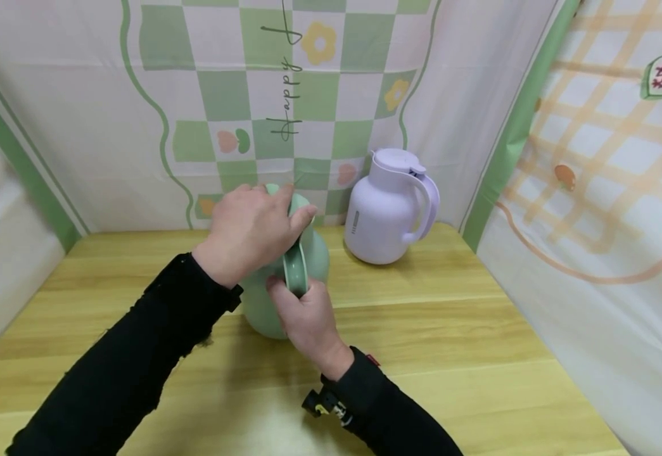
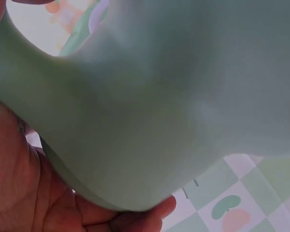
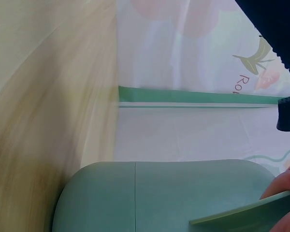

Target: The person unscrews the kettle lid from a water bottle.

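Observation:
A pale green thermos jug [image 1: 265, 310] is upright at the middle of the wooden table, its handle [image 1: 295, 269] turned toward me. From above, my left hand [image 1: 253, 228] grips the top of the jug around its lid. In the left wrist view its fingers curl round the head of the green jug [image 2: 135, 121]. Lower down, my right hand [image 1: 310, 320] holds the handle, thumb on its left side. The right wrist view shows the body of the green jug [image 3: 159, 193] beside the tabletop. Most of the lid is hidden under my left hand.
A lilac thermos jug [image 1: 379, 215] of similar shape stands at the back right of the wooden table [image 1: 422, 329], its handle to the right. Behind the table hangs a green-and-white checked cloth [image 1: 276, 95], and another patterned cloth [image 1: 604, 158] hangs on the right.

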`<control>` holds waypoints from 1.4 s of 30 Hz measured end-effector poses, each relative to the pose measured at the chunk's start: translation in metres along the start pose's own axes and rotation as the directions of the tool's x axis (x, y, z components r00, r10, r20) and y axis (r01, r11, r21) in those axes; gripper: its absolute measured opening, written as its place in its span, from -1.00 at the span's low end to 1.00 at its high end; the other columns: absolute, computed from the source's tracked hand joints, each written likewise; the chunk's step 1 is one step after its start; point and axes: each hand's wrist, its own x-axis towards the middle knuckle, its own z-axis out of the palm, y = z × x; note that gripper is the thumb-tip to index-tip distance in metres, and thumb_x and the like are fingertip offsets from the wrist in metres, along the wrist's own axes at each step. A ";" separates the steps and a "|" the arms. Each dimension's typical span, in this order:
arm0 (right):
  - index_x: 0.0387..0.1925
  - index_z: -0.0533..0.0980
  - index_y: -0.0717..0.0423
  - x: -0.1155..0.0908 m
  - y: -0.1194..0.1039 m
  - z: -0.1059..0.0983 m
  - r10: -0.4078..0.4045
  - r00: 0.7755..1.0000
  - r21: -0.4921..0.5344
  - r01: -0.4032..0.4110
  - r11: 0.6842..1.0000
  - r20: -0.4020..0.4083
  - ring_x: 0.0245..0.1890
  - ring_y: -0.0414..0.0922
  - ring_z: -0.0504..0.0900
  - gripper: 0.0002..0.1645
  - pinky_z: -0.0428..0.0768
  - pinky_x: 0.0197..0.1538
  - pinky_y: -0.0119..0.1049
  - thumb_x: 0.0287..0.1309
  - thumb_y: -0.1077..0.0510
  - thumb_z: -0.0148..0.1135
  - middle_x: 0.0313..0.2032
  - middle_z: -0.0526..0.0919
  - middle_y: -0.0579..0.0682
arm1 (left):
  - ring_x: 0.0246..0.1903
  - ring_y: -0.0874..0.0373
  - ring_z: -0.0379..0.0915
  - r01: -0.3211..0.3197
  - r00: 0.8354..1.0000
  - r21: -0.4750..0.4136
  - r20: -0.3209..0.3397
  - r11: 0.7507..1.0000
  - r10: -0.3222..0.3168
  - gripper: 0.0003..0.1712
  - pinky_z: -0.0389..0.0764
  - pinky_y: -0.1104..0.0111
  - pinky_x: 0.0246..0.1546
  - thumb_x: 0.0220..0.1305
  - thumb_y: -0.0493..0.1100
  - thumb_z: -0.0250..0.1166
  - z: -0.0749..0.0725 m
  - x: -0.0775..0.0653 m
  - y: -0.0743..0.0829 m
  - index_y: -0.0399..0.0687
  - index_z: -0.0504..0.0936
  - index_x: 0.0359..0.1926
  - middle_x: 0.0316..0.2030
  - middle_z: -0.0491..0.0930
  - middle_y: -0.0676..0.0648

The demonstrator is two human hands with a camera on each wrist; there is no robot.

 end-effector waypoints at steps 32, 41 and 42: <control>-0.73 0.18 0.12 0.001 -0.001 0.000 0.047 0.999 0.018 -0.046 0.999 -0.010 -0.81 -0.11 0.20 -0.31 0.20 -0.61 -0.34 0.50 -0.05 0.16 -0.81 0.18 -0.07 | 0.59 0.05 0.08 -0.422 0.894 -0.275 0.033 0.864 0.447 -0.35 0.08 0.12 0.60 0.56 -0.01 -0.23 0.011 0.027 -0.044 0.26 0.31 0.59 0.56 0.26 -0.06; -0.74 0.18 0.09 0.000 0.000 -0.001 0.041 0.999 0.025 -0.040 0.999 -0.015 -0.81 -0.12 0.20 -0.32 0.21 -0.61 -0.35 0.51 -0.03 0.16 -0.81 0.18 -0.08 | 0.55 -0.01 0.18 -0.398 0.907 -0.276 0.020 0.875 0.420 -0.41 0.19 0.08 0.55 0.61 0.06 -0.17 0.012 0.026 -0.041 0.20 0.40 0.53 0.50 0.38 -0.06; -0.73 0.18 0.09 0.001 0.000 -0.001 0.040 0.999 0.030 -0.039 0.999 -0.014 -0.81 -0.12 0.20 -0.32 0.21 -0.61 -0.34 0.51 -0.03 0.16 -0.81 0.18 -0.07 | 0.54 0.00 0.19 -0.396 0.909 -0.270 0.020 0.878 0.416 -0.42 0.19 0.09 0.55 0.61 0.06 -0.17 0.012 0.027 -0.040 0.20 0.41 0.53 0.49 0.38 -0.05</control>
